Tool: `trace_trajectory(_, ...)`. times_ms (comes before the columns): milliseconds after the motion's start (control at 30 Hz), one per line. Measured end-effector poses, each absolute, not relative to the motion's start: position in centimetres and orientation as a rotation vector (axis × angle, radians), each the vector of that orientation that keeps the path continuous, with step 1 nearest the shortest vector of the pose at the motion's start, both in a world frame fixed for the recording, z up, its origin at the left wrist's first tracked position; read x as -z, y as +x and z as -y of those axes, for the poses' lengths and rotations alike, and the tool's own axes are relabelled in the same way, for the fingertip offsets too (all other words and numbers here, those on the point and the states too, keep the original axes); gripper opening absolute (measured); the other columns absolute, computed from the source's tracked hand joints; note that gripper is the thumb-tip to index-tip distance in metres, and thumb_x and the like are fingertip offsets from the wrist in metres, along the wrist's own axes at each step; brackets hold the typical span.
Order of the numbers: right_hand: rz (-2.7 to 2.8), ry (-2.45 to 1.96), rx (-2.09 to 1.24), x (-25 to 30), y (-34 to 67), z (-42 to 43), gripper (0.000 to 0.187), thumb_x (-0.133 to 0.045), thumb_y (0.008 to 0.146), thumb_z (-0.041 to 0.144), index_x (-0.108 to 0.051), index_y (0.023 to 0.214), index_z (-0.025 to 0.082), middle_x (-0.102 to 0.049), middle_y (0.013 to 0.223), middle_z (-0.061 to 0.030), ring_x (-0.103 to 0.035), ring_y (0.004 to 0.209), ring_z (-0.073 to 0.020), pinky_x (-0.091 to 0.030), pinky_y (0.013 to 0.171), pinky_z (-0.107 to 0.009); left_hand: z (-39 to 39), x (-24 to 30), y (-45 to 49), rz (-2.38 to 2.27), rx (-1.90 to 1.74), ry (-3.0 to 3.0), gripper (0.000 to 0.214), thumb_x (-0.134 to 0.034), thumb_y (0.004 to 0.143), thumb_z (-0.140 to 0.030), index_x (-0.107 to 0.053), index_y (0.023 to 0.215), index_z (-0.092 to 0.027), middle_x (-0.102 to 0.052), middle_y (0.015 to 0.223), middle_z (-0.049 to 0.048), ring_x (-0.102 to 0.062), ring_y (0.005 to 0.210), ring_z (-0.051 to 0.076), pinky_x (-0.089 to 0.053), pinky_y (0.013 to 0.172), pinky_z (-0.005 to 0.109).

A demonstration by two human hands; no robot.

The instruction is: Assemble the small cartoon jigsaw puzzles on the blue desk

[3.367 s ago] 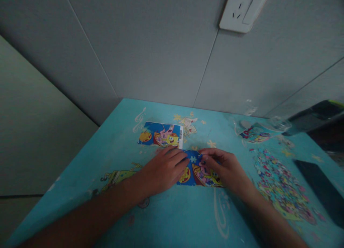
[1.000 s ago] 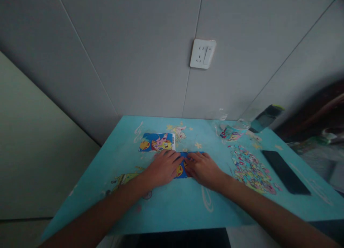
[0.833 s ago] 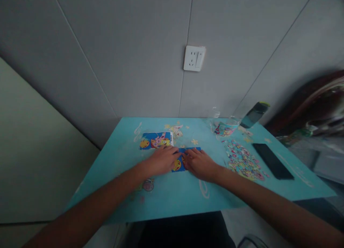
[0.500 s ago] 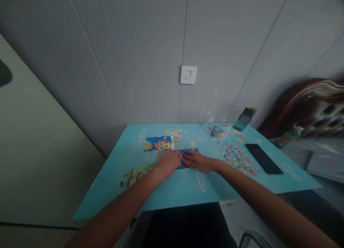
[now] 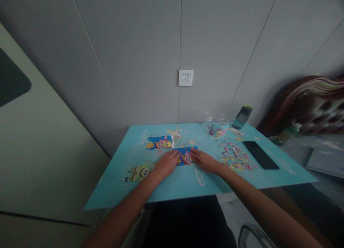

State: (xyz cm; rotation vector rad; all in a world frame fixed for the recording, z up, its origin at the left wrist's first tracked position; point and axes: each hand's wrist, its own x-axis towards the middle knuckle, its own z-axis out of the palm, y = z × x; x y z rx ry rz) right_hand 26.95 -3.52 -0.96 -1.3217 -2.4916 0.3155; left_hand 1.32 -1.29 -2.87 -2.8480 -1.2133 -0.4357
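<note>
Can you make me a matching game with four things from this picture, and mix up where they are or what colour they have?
1. socket
2. bottle
3. little pieces
4. left hand

A. yellow-green at the top
B. at the left end of the nearer blue picture
C. on the grey wall
D. in a loose pile beside the black slab

Right pairs: 1-C, 2-A, 3-D, 4-B

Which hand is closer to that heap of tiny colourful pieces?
The right hand: it is at the right end of the blue picture, just left of the heap. The left hand is at the picture's left end, farther away.
</note>
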Motion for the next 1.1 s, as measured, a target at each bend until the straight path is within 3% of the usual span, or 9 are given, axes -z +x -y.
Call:
trace_trajectory(167,2.458,-1.322,-0.229,0.8,26.3,3.0,0.032,-0.05,0.102,0.03,-0.072,0.12,0.016,-0.069,0.126,-0.0148,-0.063,0.119,-0.0245,-0.045,0.106,-0.041,1.0,2.0,2.9,1.29,0.439,-2.823,0.042,-0.059,0.099,-0.041,-0.055,0.134,-0.018,-0.057,0.133,0.0116,-0.06,0.117,0.026,-0.052,0.099,0.05)
trace_trajectory(333,2.365,-1.395,-0.125,1.6,25.4,3.2,0.034,-0.053,0.101,0.037,-0.073,0.119,0.017,-0.068,0.125,-0.017,-0.061,0.117,-0.0269,-0.046,0.103,-0.045,1.2,2.7,3.8,1.342,0.401,-2.835,0.043,-0.038,0.106,-0.04,-0.051,0.14,-0.017,-0.05,0.144,0.0163,-0.048,0.135,0.031,-0.04,0.112,0.051)
trace_trajectory(533,2.417,-1.269,-0.141,1.8,26.0,3.5,0.033,-0.059,0.098,0.035,-0.07,0.127,0.025,-0.067,0.134,-0.0112,-0.059,0.123,-0.0231,-0.047,0.105,-0.039,0.9,3.6,2.5,1.276,0.28,-2.937,0.045,-0.041,0.102,-0.024,-0.046,0.147,-0.017,-0.044,0.154,0.0156,-0.04,0.145,0.029,-0.039,0.116,0.046)
trace_trajectory(767,2.418,-1.252,-0.174,1.8,26.1,3.1,0.035,-0.059,0.098,0.03,-0.069,0.131,0.024,-0.066,0.136,-0.0111,-0.058,0.128,-0.0243,-0.047,0.109,-0.041,0.7,4.2,1.6,1.209,0.167,-3.037,0.055,-0.038,0.097,-0.009,-0.041,0.151,-0.019,-0.036,0.16,0.0127,-0.024,0.152,0.026,-0.034,0.12,0.046)
trace_trajectory(967,2.481,-1.227,-0.176,1.4,26.8,2.8,0.031,-0.059,0.098,0.029,-0.071,0.126,0.026,-0.067,0.135,-0.0108,-0.062,0.122,-0.0245,-0.052,0.103,-0.041,0.9,4.5,2.0,1.271,0.211,-3.058,0.059,-0.035,0.094,-0.005,-0.04,0.151,-0.018,-0.032,0.162,0.0133,-0.019,0.153,0.026,-0.036,0.119,0.046)
trace_trajectory(1100,2.586,-1.099,-0.242,-1.5,26.0,-0.2,0.026,-0.054,0.1,0.027,-0.074,0.116,0.025,-0.074,0.122,-0.008,-0.069,0.109,-0.021,-0.054,0.096,-0.036,2.1,4.7,2.1,1.353,0.308,-3.03,0.065,-0.037,0.091,-0.003,-0.035,0.154,-0.021,-0.029,0.164,0.01,-0.019,0.154,0.025,-0.036,0.121,0.045)
